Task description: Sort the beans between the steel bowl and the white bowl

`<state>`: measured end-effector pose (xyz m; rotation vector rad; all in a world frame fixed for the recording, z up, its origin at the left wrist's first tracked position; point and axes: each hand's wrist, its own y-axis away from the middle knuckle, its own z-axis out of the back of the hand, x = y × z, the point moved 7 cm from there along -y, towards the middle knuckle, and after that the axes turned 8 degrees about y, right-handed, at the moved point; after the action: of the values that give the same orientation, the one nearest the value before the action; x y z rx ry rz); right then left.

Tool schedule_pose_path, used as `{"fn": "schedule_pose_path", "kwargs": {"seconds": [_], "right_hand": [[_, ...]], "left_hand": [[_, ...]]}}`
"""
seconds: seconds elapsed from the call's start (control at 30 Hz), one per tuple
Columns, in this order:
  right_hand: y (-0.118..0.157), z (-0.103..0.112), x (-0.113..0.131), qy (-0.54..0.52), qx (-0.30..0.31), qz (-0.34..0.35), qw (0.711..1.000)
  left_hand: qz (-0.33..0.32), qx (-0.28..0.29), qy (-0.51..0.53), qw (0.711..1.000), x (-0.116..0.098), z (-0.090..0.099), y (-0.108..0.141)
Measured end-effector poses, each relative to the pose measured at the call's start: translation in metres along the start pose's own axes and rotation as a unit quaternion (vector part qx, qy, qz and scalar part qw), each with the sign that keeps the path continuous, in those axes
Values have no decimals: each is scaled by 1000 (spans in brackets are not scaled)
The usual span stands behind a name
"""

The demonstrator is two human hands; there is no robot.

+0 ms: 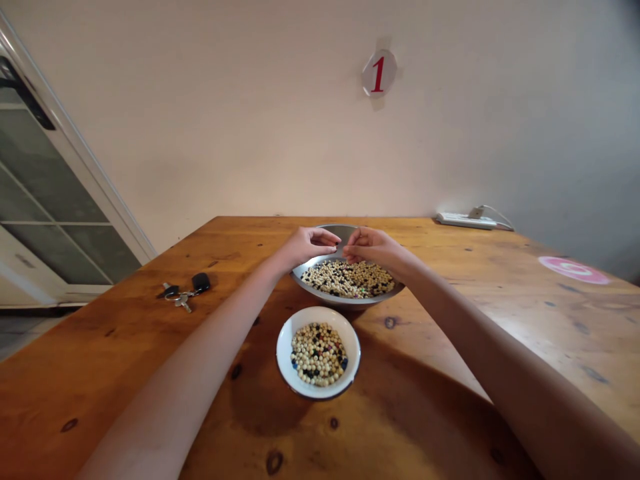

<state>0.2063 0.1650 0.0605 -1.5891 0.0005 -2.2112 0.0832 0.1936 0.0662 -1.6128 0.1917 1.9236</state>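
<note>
Pale wall [250, 120] behind, wooden table [425, 433] below: on it stands a metal basin [345, 303] of mixed beads [345, 279], with a white bowl [284, 353] of more beads just in front. Above the basin, the left hand [306, 245] pinches what looks like a dark bead [337, 246]; the right hand [374, 247] curls its fingers near it, whether gripping anything I cannot tell. Picking over single beads seems the step in hand; the next move calls for a fine, steady pinch.

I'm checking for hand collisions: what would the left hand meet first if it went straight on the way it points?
Probably the right hand, whose fingertips face the left hand above the metal bowl, though depth is unclear.
</note>
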Motion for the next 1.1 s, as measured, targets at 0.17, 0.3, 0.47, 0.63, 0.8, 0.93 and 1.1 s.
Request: {"fn": "schedule_pose_path", "kwargs": {"seconds": [0.17,0.3,0.47,0.63,0.8,0.93,1.1], "right_hand": [[0,0,0,4,-2,0,1000],[0,0,0,6,1,2,1000],[2,0,2,20,-5,-14,1000],[3,0,4,21,-8,-11,1000],[3,-2,3,16,1,-13,1000],[3,-4,6,20,7,-8,1000],[3,-5,6,7,11,-10,1000]], "left_hand": [[-8,5,-18,1000,-2,0,1],[-14,9,-23,1000,-3,-1,2],[-12,13,-25,1000,-3,-1,2],[-21,21,-37,999,-4,-1,2],[-30,26,-57,998,-6,-1,2],[-38,24,-37,998,-6,-1,2],[-57,24,17,998,-3,0,-1]]}}
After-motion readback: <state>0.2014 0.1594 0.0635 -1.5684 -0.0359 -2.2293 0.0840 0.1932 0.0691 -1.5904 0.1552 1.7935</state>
